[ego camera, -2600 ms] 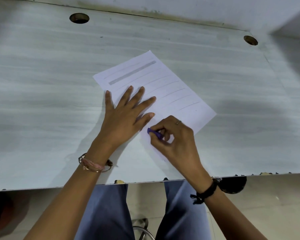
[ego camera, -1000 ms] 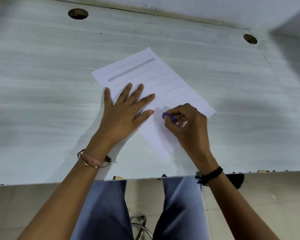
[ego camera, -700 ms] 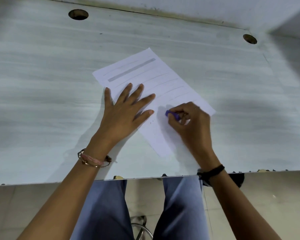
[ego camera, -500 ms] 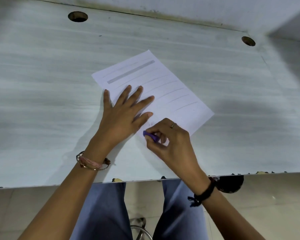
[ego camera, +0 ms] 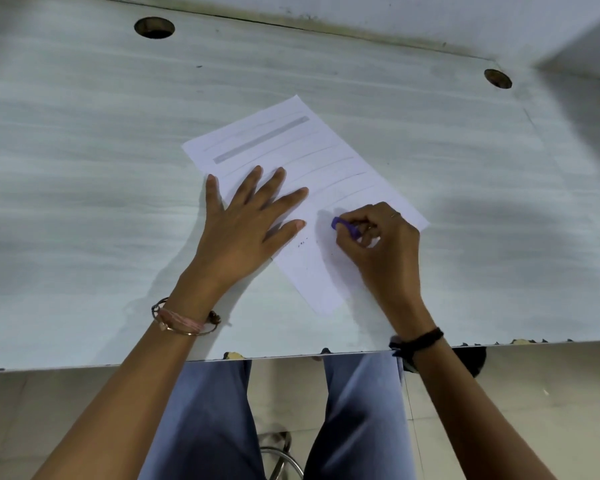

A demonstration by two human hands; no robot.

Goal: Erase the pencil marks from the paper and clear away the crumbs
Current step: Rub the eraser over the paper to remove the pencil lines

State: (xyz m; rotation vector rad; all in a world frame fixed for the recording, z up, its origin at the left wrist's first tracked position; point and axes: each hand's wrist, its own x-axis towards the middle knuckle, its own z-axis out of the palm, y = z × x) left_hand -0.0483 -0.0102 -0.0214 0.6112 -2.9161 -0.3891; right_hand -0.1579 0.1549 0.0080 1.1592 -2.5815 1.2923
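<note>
White sheet of paper [ego camera: 329, 188] lying askew near the middle of the pale wood-grain desk [ego camera: 84, 150], one corner aimed toward the far edge, another toward the near edge. Faint grey pencil lines [ego camera: 333, 168] across its upper half, plus one broad grey shaded bar [ego camera: 262, 139] near the far corner. Left hand [ego camera: 246, 230] spread flat, fingers splayed, pressing on the sheet's left edge, nothing held. Right hand [ego camera: 381, 251] curled tight round a small purple eraser [ego camera: 343, 227], tip down on the sheet's lower half. Tiny dark crumbs [ego camera: 302, 242] scattered on the paper between the two hands. Two round cable holes [ego camera: 154, 28] near the desk's far edge.
</note>
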